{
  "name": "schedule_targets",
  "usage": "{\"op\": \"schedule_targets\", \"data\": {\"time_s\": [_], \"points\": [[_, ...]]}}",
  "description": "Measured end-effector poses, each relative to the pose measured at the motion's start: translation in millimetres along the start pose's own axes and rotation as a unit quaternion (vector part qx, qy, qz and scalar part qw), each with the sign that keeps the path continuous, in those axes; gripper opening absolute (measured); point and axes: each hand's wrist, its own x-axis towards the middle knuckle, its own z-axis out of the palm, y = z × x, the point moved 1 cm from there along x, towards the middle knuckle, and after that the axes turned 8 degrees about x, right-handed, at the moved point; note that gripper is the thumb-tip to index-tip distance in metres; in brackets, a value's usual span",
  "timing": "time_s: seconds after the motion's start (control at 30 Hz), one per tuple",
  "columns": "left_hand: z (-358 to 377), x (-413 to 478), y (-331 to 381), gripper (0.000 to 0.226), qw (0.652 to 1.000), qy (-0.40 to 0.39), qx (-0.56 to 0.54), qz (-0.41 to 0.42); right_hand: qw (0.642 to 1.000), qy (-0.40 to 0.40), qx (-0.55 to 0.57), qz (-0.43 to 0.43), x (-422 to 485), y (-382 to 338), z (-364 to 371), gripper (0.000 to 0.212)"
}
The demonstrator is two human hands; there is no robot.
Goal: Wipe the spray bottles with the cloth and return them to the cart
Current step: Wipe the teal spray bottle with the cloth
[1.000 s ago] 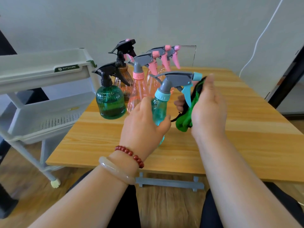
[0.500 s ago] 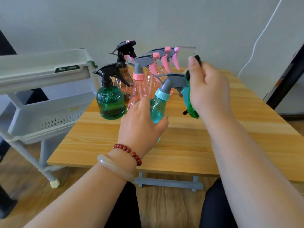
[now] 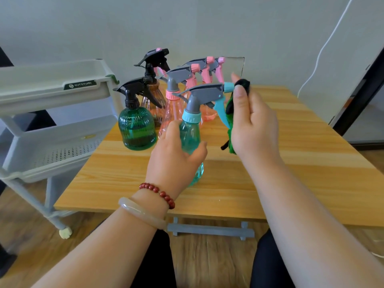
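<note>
1. The teal see-through plastic spray bottle point(image 3: 189, 138) with the grey trigger head is right in front of the person, over the near part of the light wooden table point(image 3: 291, 163). It's the closest bottle to both hands. I can't tell whether its base is on the wood or just off it.
2. The left hand point(image 3: 173, 156) is wrapped around the bottle's body, thumb on the right side.
3. The right hand point(image 3: 253, 125) holds the green cloth with the black edge point(image 3: 230, 140). It's bunched between thumb and fingers, and the black end pokes up by the fingertips.
4. The key relation is that the bottle's long axis is roughly upright, and its spray head runs sideways to the right. So the pale blue nozzle tip point(image 3: 229, 87) points straight at the cloth hand. The cloth is touching the nozzle or just beside it, and it hangs down past the blue trigger.
5. My guess is the wiping is on the head and trigger right now, and the body under the left palm looks like the part left to do.
6. The grey plastic tiered cart point(image 3: 52, 88) sits off the table's left edge. The left hand is the nearer one, so I'd expect it to do the return.
7. Behind are a dark green round bottle with a black trigger point(image 3: 137, 129), an amber one point(image 3: 153, 94) and several pink ones point(image 3: 172, 113), all on the table.
</note>
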Motion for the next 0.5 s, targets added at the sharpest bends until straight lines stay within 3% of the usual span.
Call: {"op": "schedule_targets", "data": {"time_s": [0.07, 0.17, 0.27, 0.33, 0.4, 0.5], "points": [[2, -1, 1, 0.049, 1.000, 0.003, -0.008, 0.006, 0.998, 0.031, 0.047, -0.001, -1, -7, 1, 0.041], [4, -1, 0, 0.039, 0.999, 0.007, -0.034, 0.000, 0.996, -0.024, 0.077, 0.032, 0, -18, 14, 0.038], [0, -3, -4, 0.030, 0.998, 0.006, -0.065, -0.014, 0.991, -0.080, 0.081, 0.076, -2, -12, 21, 0.071], [-2, -3, -6, 0.028, 0.997, -0.005, -0.074, -0.014, 0.988, -0.109, 0.073, 0.076, -4, -5, 20, 0.080], [-3, -2, -7, 0.029, 0.998, -0.015, -0.066, -0.006, 0.991, -0.102, 0.063, 0.056, -7, -5, 14, 0.068], [-1, -2, -6, 0.030, 0.997, -0.032, -0.074, -0.003, 0.994, -0.054, 0.091, -0.027, -10, -17, 5, 0.025]]}}
